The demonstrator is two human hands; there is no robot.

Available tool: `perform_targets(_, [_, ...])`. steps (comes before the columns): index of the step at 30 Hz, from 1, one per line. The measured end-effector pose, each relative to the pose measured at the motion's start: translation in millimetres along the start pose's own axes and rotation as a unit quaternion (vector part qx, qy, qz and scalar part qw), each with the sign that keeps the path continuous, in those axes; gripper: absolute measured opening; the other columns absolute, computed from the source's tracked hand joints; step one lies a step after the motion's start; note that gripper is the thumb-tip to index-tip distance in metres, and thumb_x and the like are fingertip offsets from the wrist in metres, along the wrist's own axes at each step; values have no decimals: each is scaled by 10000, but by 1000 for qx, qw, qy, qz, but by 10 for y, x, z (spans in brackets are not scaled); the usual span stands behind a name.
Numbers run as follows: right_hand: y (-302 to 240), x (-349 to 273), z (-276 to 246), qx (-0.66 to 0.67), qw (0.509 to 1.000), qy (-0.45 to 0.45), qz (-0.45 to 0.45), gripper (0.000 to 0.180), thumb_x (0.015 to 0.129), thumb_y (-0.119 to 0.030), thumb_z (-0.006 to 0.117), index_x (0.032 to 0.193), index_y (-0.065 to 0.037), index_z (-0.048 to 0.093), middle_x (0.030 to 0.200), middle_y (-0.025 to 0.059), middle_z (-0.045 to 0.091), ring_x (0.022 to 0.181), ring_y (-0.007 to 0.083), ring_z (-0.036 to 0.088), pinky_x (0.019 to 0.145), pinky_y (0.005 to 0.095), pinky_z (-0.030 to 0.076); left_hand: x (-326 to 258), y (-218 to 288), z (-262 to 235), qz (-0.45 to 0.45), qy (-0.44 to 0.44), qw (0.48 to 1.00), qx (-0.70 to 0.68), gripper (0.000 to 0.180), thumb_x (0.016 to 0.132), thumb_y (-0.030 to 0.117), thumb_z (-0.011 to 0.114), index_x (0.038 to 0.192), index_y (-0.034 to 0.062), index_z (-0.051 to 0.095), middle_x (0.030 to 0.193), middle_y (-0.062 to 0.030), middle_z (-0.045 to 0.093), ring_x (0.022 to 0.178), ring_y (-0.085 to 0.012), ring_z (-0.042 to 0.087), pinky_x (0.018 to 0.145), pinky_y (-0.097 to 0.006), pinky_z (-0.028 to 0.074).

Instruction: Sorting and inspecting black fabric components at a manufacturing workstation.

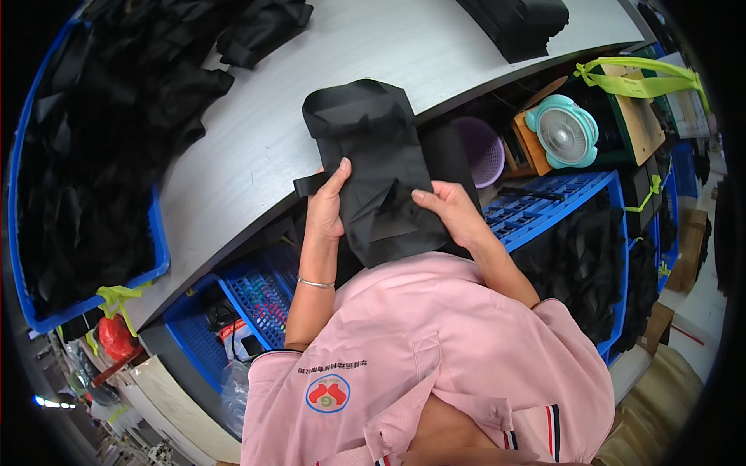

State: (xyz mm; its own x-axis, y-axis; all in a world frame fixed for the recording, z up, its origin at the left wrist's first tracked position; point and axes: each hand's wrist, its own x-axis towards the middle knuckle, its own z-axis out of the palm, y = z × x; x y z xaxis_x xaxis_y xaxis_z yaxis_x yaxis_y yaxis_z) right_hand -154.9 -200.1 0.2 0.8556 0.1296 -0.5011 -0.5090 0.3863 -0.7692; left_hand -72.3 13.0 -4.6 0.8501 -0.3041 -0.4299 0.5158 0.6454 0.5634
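Just in front of my body I hold a soft black leather-like piece (381, 167) between both hands. It looks like a sewn shell with a rounded, folded far end and creases near the close end. My left hand (329, 198) grips its left edge, thumb on top and fingers hidden underneath. Beside that hand, a short black strap (309, 184) sticks out to the left. My right hand (452, 211) pinches the right edge close to the near end, thumb on top and the other fingers partly hidden. The far part of the piece lies over the table's edge.
A grey-white table (249, 132) stretches ahead. At left, a blue crate (162, 241) overflows with black pieces; another black bundle (521, 27) lies far right. Beyond my right hand are a purple basket (480, 151), a turquoise fan (563, 132) and a blue crate (614, 256). Blue baskets (194, 334) stand lower left.
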Motion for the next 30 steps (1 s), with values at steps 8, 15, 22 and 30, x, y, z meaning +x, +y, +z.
perform_targets(8, [-243,-251,119,-289,907,209,-223,250,929,-262,689,999,-24,654,857,58,670,804,148,640,699,296,496,-18,-11,-14,63,60,996,16,293,958,158,660,1179,-29,615,1096,-140,702,936,-244,713,832,-364,603])
perform_targets(15, [-66,-294,337,-655,577,142,-467,268,708,-118,792,861,-68,579,914,103,567,843,308,570,751,402,458,-102,-237,13,56,30,998,16,314,944,97,665,1235,5,592,1153,-102,673,1037,-214,662,925,-357,545])
perform_targets(22, [-481,-371,-34,-601,517,355,-495,194,700,3,703,747,-76,532,777,88,529,638,268,546,587,370,459,-215,-262,195,127,17,992,14,311,955,113,663,1248,27,604,1216,-79,645,1119,-194,611,985,-349,495])
perform_targets(30, [9,-734,-209,-226,893,262,-289,560,798,-192,803,1251,-23,521,1123,87,606,892,144,634,690,306,527,-161,-282,202,47,18,999,-16,450,991,330,614,1270,-22,592,1285,-126,636,1160,-254,619,1044,-410,473])
